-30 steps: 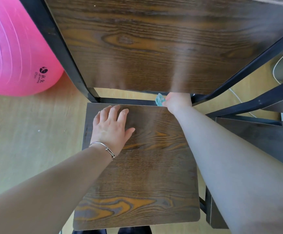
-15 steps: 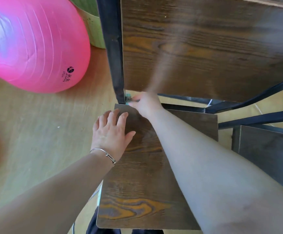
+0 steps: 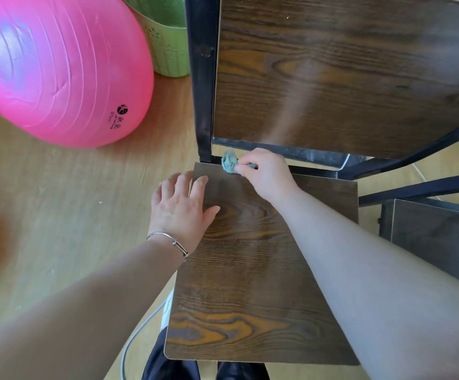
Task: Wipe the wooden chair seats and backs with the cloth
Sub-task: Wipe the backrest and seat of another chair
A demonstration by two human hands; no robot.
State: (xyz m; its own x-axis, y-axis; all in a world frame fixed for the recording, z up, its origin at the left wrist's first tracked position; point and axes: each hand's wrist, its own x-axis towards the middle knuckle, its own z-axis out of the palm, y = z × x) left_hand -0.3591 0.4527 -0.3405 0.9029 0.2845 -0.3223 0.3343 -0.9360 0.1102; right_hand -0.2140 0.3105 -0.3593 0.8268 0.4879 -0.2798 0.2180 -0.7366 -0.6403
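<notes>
A dark wooden chair seat (image 3: 250,283) lies below me, with its wooden back (image 3: 346,78) rising behind it in a black metal frame (image 3: 202,78). My right hand (image 3: 266,174) grips a small bunched green cloth (image 3: 229,161) and presses it at the seat's back left corner, by the frame post. My left hand (image 3: 180,212) rests flat with fingers spread on the seat's left edge; a thin silver bracelet sits on that wrist.
A large pink exercise ball (image 3: 58,69) sits on the wooden floor (image 3: 58,215) at the left, with a green basket (image 3: 168,37) behind it. A second dark chair seat (image 3: 436,237) stands at the right. A grey cable (image 3: 135,338) runs under the seat's front left.
My right hand has slid the cloth leftward along the seat's back edge to the left corner. The view has swung, showing more of the ball and basket. My left hand stays flat on the seat.
</notes>
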